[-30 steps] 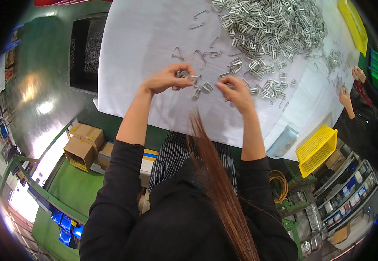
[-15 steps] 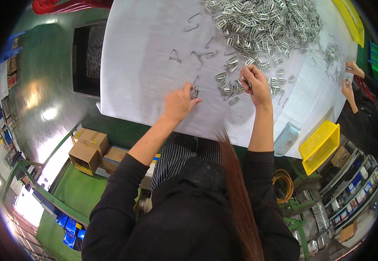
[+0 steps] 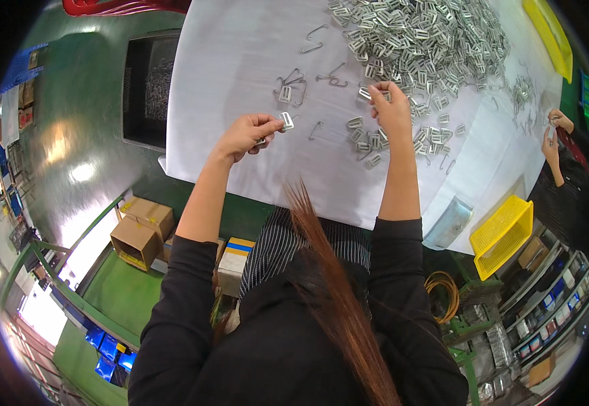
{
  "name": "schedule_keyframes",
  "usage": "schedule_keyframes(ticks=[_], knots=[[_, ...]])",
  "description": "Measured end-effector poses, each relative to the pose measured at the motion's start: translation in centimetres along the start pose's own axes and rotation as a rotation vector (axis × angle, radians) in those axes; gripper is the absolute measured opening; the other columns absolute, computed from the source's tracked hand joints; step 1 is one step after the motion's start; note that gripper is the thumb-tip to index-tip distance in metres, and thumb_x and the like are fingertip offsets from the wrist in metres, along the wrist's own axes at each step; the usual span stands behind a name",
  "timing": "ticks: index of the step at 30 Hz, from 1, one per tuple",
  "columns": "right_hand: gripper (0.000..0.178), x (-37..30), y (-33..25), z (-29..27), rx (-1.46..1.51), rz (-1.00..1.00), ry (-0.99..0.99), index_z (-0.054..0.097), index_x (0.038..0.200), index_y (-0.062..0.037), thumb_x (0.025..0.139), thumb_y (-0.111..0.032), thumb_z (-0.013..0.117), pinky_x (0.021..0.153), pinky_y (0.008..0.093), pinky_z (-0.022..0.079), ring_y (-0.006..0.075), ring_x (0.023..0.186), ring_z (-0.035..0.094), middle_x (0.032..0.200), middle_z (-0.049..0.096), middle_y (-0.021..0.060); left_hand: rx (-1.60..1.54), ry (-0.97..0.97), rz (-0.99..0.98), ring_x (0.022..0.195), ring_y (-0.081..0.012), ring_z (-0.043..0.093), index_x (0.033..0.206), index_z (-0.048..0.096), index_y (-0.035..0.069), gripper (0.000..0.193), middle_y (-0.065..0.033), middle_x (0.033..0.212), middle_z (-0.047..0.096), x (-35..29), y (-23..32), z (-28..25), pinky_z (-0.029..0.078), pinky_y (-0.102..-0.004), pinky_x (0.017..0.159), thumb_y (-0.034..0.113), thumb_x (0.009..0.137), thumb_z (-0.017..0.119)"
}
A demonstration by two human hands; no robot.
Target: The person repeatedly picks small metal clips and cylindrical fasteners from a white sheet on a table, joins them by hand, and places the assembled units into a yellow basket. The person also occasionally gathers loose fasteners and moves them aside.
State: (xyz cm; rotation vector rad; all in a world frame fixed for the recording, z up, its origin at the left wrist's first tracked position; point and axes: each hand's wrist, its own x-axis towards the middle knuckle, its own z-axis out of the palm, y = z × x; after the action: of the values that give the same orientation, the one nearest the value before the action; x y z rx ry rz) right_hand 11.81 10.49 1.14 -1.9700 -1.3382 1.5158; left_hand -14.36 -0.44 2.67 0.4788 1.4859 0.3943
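My left hand is closed over the near left part of the white table. Between its thumb and forefinger it pinches a silver metal slide buckle; a bit of metal also shows under the curled fingers. My right hand is at the near edge of a big heap of buckles, its thumb and fingers closed on another buckle. Bent wire hooks lie beyond and between the hands. One buckle rests among several hooks beyond my left hand. Loose buckles lie nearer me.
A clear plastic box and a yellow basket are at the table's right edge. Another person's hands work at the far right. A black crate stands left of the table, cardboard boxes below.
My left hand has moved left and away from me, and a buckle now lies among the hooks beyond it. My right hand has moved farther out toward the heap.
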Motion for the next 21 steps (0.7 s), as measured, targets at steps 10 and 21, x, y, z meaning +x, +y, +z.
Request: schedule_keyframes(ticks=[10, 21], knots=[[0.027, -0.2, 2.9, -1.1, 0.347, 0.066, -0.287, 0.052, 0.092, -0.0056, 0.080, -0.026, 0.064, 0.043, 0.0245, 0.037, 0.0174, 0.062, 0.054, 0.070, 0.059, 0.0043, 0.031, 0.146, 0.144, 0.045, -0.0028, 0.038, 0.075, 0.058, 0.007, 0.028, 0.0058, 0.053, 0.044, 0.4, 0.9, -0.8, 0.026, -0.0196, 0.041, 0.034, 0.082, 0.063], [0.023, -2.8, 2.2, 0.3, -0.485, -0.294, -0.048, 0.055, 0.092, -0.0073, 0.081, -0.026, 0.063, 0.051, 0.0338, 0.041, 0.0254, 0.055, 0.056, 0.062, 0.059, 0.0066, 0.214, 0.213, 0.493, 0.052, -0.0076, 0.045, 0.083, 0.055, 0.008, 0.022, 0.0021, 0.057, 0.049, 3.3, 1.8, 0.4, 0.032, -0.0233, 0.044, 0.027, 0.080, 0.064]])
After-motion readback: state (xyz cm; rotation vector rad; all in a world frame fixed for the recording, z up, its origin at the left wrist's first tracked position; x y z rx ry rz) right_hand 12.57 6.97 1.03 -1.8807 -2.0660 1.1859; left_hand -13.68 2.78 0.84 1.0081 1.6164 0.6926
